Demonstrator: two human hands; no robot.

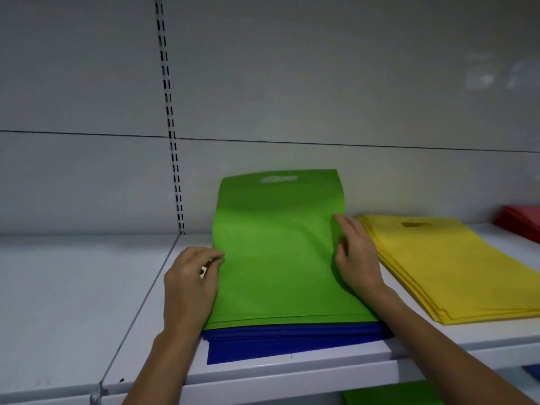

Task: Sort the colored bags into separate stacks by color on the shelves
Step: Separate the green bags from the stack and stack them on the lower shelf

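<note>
At the far left the white shelf (58, 287) shows only its bare board. Behind it stands a grey-white back panel (321, 83), and a slotted metal rail (172, 141) runs down this panel to the shelf.

Right of the rail comes the left hand (190, 285). Its fingers (214, 255) are curled and their tips meet at the left edge of the green bag (277, 244), so they seem to pinch this edge.

The green bag lies flat on top of the blue stack (292, 337), in the middle of the shelf. It is a plain bright green bag with an oval handle hole near its top. The top part bends up and leans against the back panel. The blue stack under it is dark blue, and its lower bags stick out toward the front edge of the shelf.

The right hand (358, 258) is at the right edge of the green bag. The index finger lies rather straight along the edge and the thumb touches the green top; the fingers look released, not clenched.

Just beside this hand lies the yellow stack (453, 273), many bags, turned a little slanted, with a handle hole at the far end. At the far right, apart from the yellow one, a red stack (523, 226) is cut by the picture border.

Below the shelf, on a lower level, part of a second green bag (391, 394) is visible.
</note>
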